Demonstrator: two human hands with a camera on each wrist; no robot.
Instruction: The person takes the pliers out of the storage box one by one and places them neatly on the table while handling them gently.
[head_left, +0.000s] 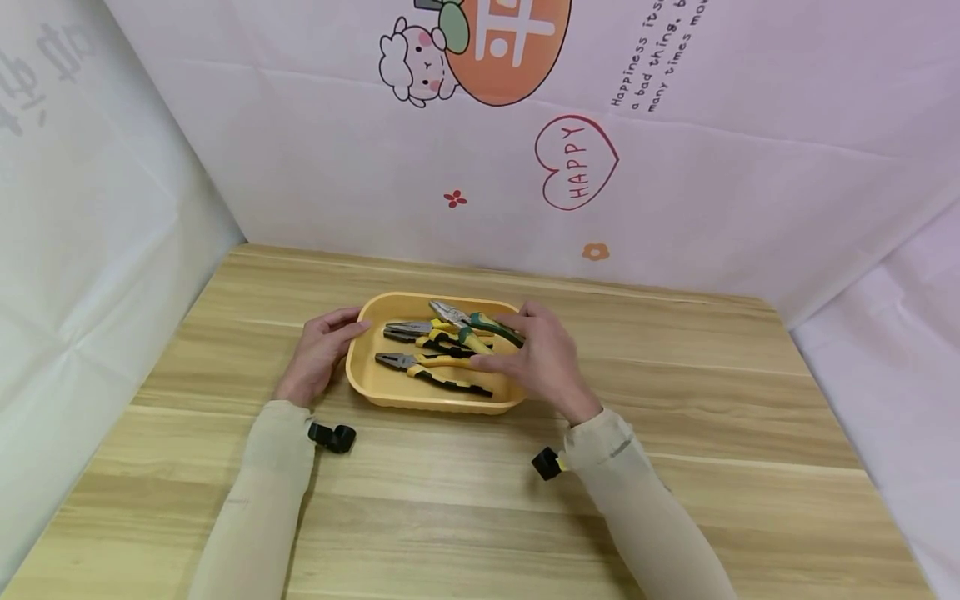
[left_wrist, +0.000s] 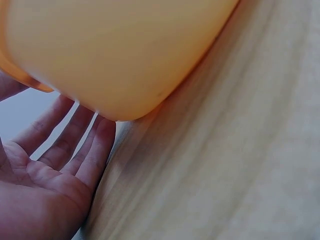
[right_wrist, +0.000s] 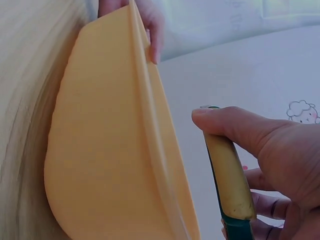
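A yellow plastic tray (head_left: 427,406) sits on the table. My left hand (head_left: 321,350) holds its left end, thumb over the rim and fingers against the outer wall; the left wrist view shows these fingers (left_wrist: 92,155) at the tray's side. With my right hand (head_left: 551,358) I grip a pair of green-and-yellow pliers (head_left: 450,313) above the tray's right part, jaws towards the back left. In the right wrist view, my thumb lies on a yellow handle (right_wrist: 231,180). Inside the tray are yellow-and-black long-nose pliers (head_left: 408,329) and, nearer me, yellow-and-black pliers (head_left: 397,361).
The wood-grain table (head_left: 442,517) extends around the tray on all sides. A white printed cloth (head_left: 360,175) stands behind it, with more cloth at the left and right. Small black cameras (head_left: 341,438) sit at both wrists.
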